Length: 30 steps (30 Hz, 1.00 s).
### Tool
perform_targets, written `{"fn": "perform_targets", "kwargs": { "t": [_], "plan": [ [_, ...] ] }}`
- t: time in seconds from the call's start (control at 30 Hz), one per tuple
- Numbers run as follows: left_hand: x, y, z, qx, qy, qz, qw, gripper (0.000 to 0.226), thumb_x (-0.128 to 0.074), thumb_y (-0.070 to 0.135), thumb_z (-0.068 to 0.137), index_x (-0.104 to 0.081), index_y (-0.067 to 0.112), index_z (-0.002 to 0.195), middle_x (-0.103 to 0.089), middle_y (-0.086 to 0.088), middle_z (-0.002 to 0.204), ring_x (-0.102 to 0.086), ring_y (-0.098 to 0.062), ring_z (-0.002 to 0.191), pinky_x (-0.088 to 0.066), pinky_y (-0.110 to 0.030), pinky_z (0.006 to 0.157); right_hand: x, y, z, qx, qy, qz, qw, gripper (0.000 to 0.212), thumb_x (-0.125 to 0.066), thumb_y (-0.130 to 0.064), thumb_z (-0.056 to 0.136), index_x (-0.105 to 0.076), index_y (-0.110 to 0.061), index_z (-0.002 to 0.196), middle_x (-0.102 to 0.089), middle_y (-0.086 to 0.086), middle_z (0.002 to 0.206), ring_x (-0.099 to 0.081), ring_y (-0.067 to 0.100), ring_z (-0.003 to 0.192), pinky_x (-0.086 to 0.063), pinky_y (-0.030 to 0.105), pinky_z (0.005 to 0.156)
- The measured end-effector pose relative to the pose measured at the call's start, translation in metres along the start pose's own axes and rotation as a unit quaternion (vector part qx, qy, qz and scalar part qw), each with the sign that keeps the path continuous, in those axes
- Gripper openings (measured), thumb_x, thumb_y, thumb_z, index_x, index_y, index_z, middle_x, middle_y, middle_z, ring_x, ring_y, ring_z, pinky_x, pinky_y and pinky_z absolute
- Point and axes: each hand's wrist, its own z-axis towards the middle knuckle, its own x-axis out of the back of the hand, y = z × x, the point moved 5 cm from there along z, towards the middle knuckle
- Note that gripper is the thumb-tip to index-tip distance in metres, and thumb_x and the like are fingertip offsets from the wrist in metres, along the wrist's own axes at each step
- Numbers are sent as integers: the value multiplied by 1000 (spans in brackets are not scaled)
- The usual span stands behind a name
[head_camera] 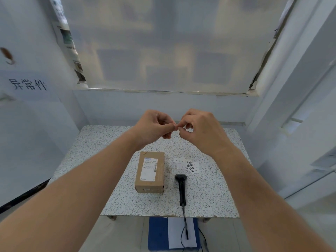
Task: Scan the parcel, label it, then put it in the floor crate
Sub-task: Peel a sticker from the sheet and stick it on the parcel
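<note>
A brown cardboard parcel (149, 171) with a white shipping label on top lies on the speckled table (116, 197). To its right lies a black handheld scanner (181, 188), its cable hanging over the front edge. Small white stickers (187, 164) with black print lie scattered behind the scanner. My left hand (154, 127) and my right hand (200, 130) are raised above the far part of the table, fingertips pinched together on something tiny that looks like a sticker; it is mostly hidden by my fingers.
A blue crate (158, 233) with a white sheet inside stands on the floor under the table's front edge. Pale walls close in on the left and right, and a frosted window fills the back. Black characters are printed on the left wall.
</note>
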Motion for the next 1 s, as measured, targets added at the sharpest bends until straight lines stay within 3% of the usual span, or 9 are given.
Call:
{"fn": "perform_targets", "kwargs": {
  "t": [0.07, 0.13, 0.23, 0.3, 0.5, 0.67, 0.83, 0.93, 1.0],
  "plan": [
    [0, 0, 1, -11, 5, 16, 1000, 9, -74, 6, 91, -76, 1, 83, -71, -20, 72, -65, -19, 64, -57, -36, 69, -1, 1, 0, -13, 5, 4, 1000, 10, -78, -26, 87, -79, -16, 87, -67, -8, 90, -64, 12, 74, -59, 42, 68],
    [1, -2, 2, -20, 8, 26, 999, 11, -74, 5, 90, -75, 6, 79, -71, -27, 78, -65, -20, 67, -58, -39, 72, -3, 2, -1, -34, 11, 11, 999, 9, -79, -27, 86, -78, -17, 86, -67, -9, 88, -63, 11, 72, -58, 41, 68],
    [3, -8, 2, -26, 11, 34, 999, 11, -73, 6, 88, -71, 3, 78, -66, -36, 85, -64, -22, 69, -58, -40, 73, -14, 7, -4, -91, 18, 41, 995, 9, -76, -30, 86, -74, -21, 85, -64, -11, 87, -62, 10, 71, -57, 39, 69],
    [4, -16, 2, -16, 23, 46, 999, 14, -72, 10, 87, -68, 0, 78, -64, -29, 77, -62, -20, 67, -56, -38, 69, -26, 11, -7, -144, 14, 81, 986, 9, -74, -32, 87, -72, -23, 86, -65, -11, 89, -63, 10, 71, -57, 37, 69],
    [11, -63, -4, 87, 75, 84, 990, 28, -63, 27, 84, -59, -1, 81, -52, -3, 66, -47, -17, 63, -44, -34, 63, -69, 22, -21, -270, 6, 206, 941, 3, -69, -28, 89, -69, -24, 90, -70, -11, 91, -67, 12, 76, -58, 35, 73],
    [16, -112, -9, 167, 94, 89, 977, 23, -53, 25, 94, -47, 15, 74, -47, -3, 70, -41, -20, 64, -39, -35, 61, -113, 28, -31, -365, 3, 290, 885, 3, -68, -25, 90, -68, -22, 89, -70, -5, 89, -73, 22, 83, -62, 48, 81],
    [28, -164, -13, 233, 115, 110, 959, 24, -50, 26, 97, -44, 16, 76, -49, -3, 72, -39, -19, 62, -34, -33, 58, -150, 32, -36, -419, 4, 314, 852, 4, -65, -23, 93, -67, -22, 90, -70, -5, 88, -74, 25, 85, -63, 45, 81],
    [38, -199, -16, 277, 136, 147, 940, 23, -52, 26, 96, -46, 15, 76, -51, -1, 70, -42, -18, 61, -35, -32, 56, -172, 38, -37, -440, 1, 309, 843, 4, -65, -24, 93, -67, -21, 90, -69, -5, 86, -74, 25, 85, -61, 37, 69],
    [46, -224, -20, 310, 154, 166, 923, 21, -54, 27, 94, -49, 14, 78, -54, -3, 72, -45, -20, 61, -38, -33, 56, -186, 40, -37, -447, -13, 294, 845, 5, -65, -25, 93, -67, -21, 89, -69, -5, 83, -73, 20, 81, -51, 30, 59]
  ]
}}
